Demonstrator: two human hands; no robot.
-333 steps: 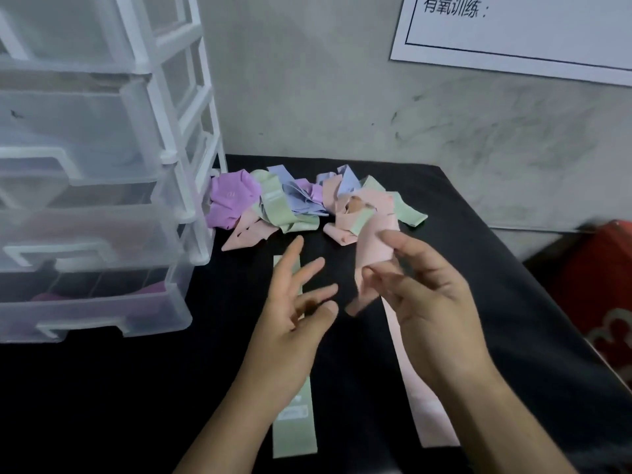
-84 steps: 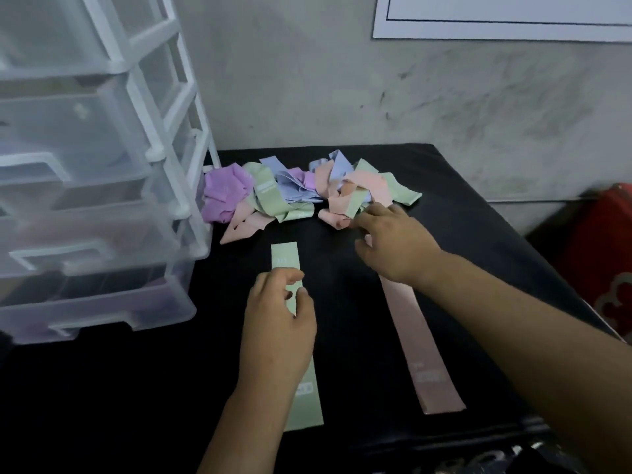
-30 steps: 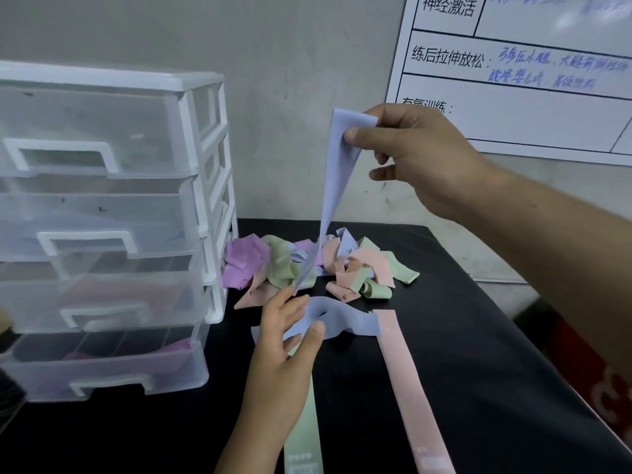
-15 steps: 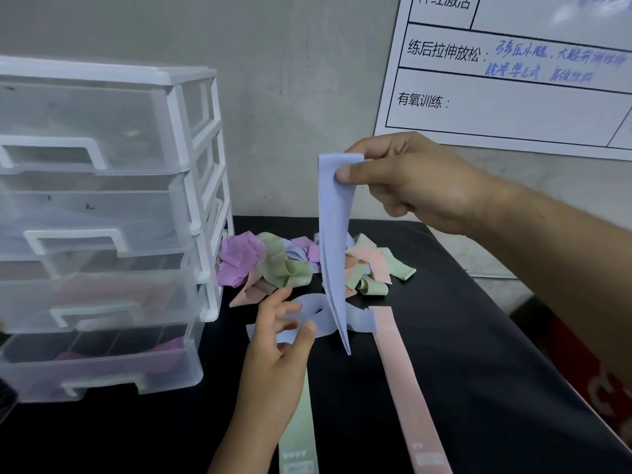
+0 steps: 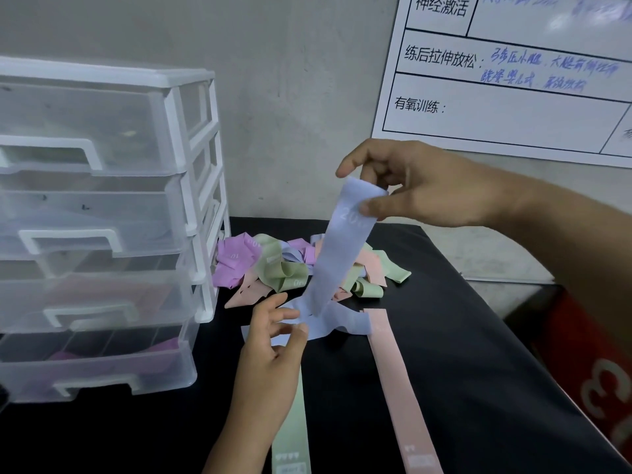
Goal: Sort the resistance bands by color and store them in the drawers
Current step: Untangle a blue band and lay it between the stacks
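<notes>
- Blue band [image 5: 337, 261]: raised by its top end above the middle of the bench [image 5: 461, 354]; hanging down in front of the pile; lower end lying curled on the bench between the two flat strips; white digits printed near the top.
- Right grip [image 5: 420, 186]: held high, narrow, thumb and fingers pinching the top end of the blue band.
- Left grip [image 5: 273, 343]: low at the bench, fingers curled, thumb and fingertips loosely pinching the curled lower end of the blue band.
- Green band [image 5: 294, 422]: laid flat and lengthwise on the bench, far end hidden under the left grip, near end with a printed label at the bottom edge of view.
- Pink band [image 5: 396, 388]: laid flat to the right of the green band, apart from it, far end touching the curl of the blue band.
- Pile [image 5: 294, 268]: loose tangle of purple, green, pink and blue bands at the far side of the bench, just right of the drawer unit.
- Drawer unit [image 5: 102, 217]: clear plastic in a white frame, four drawers stacked, standing on the left of the bench; purple material visible in the bottom drawer [image 5: 102, 367]; faint pinkish shape in the one above.
- Bench: covered in black cloth.
- Whiteboard [image 5: 513, 97]: on the far wall, upper right, ruled in boxes with black print and blue handwriting.
- Red object [image 5: 598, 371]: off the right edge of the bench, partly cut by the frame.
</notes>
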